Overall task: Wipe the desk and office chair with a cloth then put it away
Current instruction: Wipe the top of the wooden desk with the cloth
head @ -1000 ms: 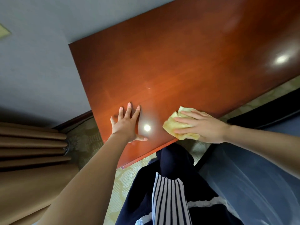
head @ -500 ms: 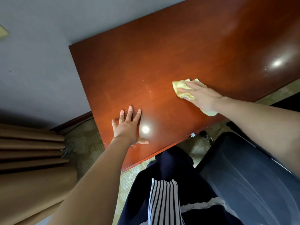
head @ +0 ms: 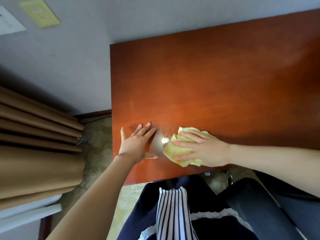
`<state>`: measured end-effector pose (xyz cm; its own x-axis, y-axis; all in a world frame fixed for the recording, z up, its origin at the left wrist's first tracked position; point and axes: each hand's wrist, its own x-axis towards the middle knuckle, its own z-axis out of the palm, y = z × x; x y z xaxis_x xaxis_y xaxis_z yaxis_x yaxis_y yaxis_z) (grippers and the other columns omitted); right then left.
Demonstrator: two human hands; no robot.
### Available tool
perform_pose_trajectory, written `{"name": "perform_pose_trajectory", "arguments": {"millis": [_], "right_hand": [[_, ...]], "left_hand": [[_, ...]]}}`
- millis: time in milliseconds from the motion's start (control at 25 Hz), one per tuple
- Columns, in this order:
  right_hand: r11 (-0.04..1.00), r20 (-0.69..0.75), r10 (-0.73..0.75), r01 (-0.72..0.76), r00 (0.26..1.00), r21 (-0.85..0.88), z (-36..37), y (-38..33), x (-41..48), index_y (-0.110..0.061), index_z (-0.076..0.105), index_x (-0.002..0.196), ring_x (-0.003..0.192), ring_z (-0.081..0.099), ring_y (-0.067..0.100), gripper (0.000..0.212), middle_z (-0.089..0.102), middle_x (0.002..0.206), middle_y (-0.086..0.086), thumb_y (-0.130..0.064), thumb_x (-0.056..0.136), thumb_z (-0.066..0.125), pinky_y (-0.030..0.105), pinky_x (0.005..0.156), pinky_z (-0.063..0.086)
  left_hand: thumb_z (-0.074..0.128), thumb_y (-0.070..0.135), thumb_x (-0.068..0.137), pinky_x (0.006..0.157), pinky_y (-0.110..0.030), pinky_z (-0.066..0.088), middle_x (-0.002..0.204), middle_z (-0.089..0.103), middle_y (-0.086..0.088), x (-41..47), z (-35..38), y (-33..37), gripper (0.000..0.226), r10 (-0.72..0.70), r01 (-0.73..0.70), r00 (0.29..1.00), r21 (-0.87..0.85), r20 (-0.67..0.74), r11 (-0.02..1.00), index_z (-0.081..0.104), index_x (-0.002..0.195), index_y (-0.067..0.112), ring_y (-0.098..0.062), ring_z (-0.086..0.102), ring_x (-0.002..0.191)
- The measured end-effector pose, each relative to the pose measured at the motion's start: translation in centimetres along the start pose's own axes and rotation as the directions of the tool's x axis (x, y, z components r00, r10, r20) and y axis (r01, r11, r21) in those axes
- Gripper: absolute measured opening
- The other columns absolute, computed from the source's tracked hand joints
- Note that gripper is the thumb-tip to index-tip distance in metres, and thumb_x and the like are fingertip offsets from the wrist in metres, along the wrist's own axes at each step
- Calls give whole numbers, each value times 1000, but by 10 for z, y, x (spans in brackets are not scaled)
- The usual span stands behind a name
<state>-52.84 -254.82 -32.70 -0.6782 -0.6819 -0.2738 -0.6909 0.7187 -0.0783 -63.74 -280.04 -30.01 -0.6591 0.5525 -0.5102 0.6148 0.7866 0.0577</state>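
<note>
On the near part of the desk [head: 216,80], close to its front edge, the right hand [head: 206,149] lies flat on the yellow cloth [head: 178,150], its fingers straight and spread, pressing the cloth down onto the wood. The hand covers the middle of the cloth, so only its crumpled left part, a strip behind the fingers and a fold near the thumb show; how far the cloth reaches under the palm cannot be told. Just left of the cloth the left hand [head: 136,144] rests on the desk with fingers straight and slightly fanned, thumb out toward the cloth, holding nothing. A bright glare spot and a blurred patch sit between the two hands, and the surface there is hard to read.

The desk top is smooth, glossy, reddish-brown wood with a faint grain, rectangular, with a sharp left corner at the back; its right end runs out of the frame. The cloth is soft, thin and wrinkled.

Left of the desk hangs a tan curtain [head: 34,144] in heavy vertical folds, over pale patterned carpet [head: 97,141]. Behind the desk is a plain grey wall [head: 69,58] bearing a yellowish plate [head: 39,13] and a white one [head: 8,21] cut by the frame's edge. Before the desk's front edge are the person's dark clothes with a striped panel [head: 171,213], and to their right a dark office chair [head: 270,208], only partly seen. Most of the desk behind and to the right of the hands lies bare.
</note>
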Motion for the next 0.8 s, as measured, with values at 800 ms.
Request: {"name": "perform_pose_trajectory", "arguments": {"millis": [800], "right_hand": [[988,44,149,-151,988,34,-67,214,84,-43,22,147,141,17,32,56,14,157,-2,-28,98,44,44,110,29]], "left_hand": [[54,71,75,114,-56,3,159,-14,5,11,1,89,107,-497,492,867,-212,32,844,-10,150,29,-25,-7,146]]}}
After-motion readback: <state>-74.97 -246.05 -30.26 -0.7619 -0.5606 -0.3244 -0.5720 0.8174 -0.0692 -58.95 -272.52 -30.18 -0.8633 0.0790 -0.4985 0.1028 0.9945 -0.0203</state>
